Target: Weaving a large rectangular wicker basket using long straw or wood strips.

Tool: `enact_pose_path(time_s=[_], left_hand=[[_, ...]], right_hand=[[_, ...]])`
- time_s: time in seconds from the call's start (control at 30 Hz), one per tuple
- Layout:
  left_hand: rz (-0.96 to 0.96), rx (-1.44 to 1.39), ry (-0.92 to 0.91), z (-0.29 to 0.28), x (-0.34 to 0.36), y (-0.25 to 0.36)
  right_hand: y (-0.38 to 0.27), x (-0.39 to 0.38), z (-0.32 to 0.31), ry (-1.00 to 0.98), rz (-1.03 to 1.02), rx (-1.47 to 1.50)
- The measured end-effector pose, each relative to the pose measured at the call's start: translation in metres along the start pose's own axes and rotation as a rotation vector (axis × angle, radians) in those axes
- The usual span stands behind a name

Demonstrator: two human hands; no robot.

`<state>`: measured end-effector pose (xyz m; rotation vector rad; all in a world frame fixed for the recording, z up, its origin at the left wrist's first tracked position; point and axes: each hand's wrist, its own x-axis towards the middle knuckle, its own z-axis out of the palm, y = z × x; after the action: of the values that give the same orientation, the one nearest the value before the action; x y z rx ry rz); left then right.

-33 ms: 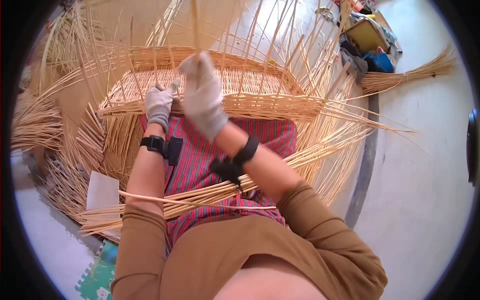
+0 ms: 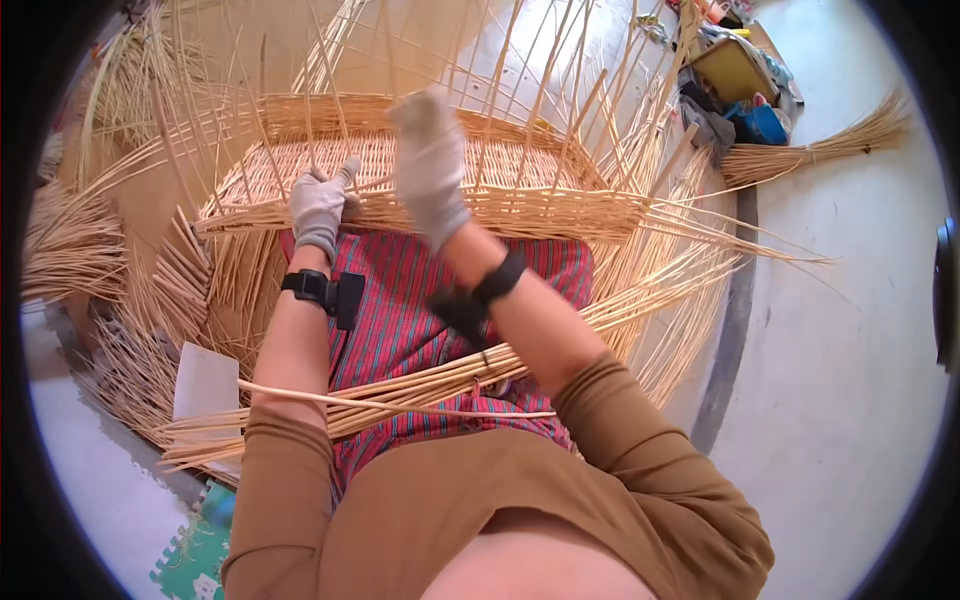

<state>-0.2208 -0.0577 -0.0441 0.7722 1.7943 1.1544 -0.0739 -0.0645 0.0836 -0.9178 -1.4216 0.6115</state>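
A pale wicker basket with upright stakes lies across a red striped cloth. My left hand, in a whitish glove, is closed on the basket's near side among the stakes. Its underside is hidden. My right hand, also gloved, is raised over the basket, right of my left one, blurred by motion. A faint stake rises behind it, and whether the fingers hold it is unclear. Long loose rods lie across the cloth over my lap.
Cane bundles surround the basket, with another bundle at the right on the pale floor. A blue container and a clutter of items sit at the back right. A green foam mat is at the lower left.
My right hand has moved up and to the right and is more blurred. My left hand stays in the same place on the basket.
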Motion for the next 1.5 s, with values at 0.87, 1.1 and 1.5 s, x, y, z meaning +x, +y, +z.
enact_pose_path(time_s=[0.87,1.1,1.5], left_hand=[[0.192,0.221,-0.014,-0.004,0.001,-0.019],[0.147,0.293,0.089,0.002,0.023,-0.034],[0.035,-0.242,-0.102,-0.009,-0.015,0.005]], right_hand=[[0.107,0.085,-0.056,0.126,-0.107,-0.579],[0.106,0.118,-0.032,-0.265,0.489,-0.486],[0.126,-0.084,-0.156,0.423,0.616,0.668]])
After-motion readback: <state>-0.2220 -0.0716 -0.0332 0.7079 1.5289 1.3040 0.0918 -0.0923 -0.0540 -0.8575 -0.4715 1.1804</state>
